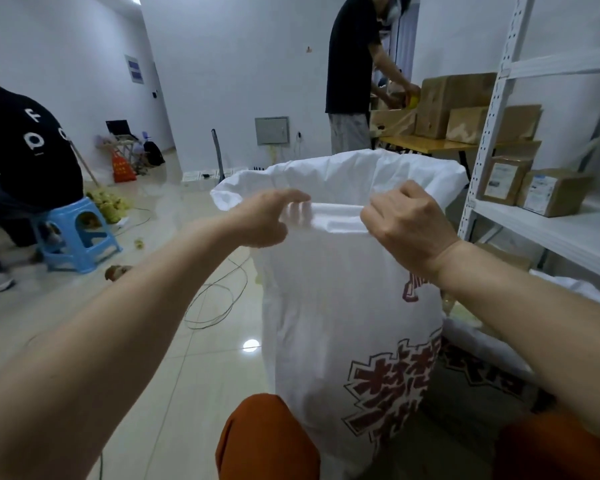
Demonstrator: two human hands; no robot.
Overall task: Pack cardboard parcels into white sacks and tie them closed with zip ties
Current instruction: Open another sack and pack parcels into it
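Gripping near rim of white sack (343,323), both hands: left hand (260,220) fingers curled over rolled hem, right hand (409,223) fist closed on it. Hem runs left-right btwn them; mouth gapes beyond. Sack upright btwn knees. Parcels (551,192) on shelf, right hand nearer.

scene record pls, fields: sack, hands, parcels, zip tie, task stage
sack: white sack, upright, mouth open, red print on front
left hand: grip on near rim, which is rolled over
right hand: grip on same rim
parcels: cardboard parcels on white shelf at right; none seen in the sack
zip tie: none visible
task stage: sack held open, not tied
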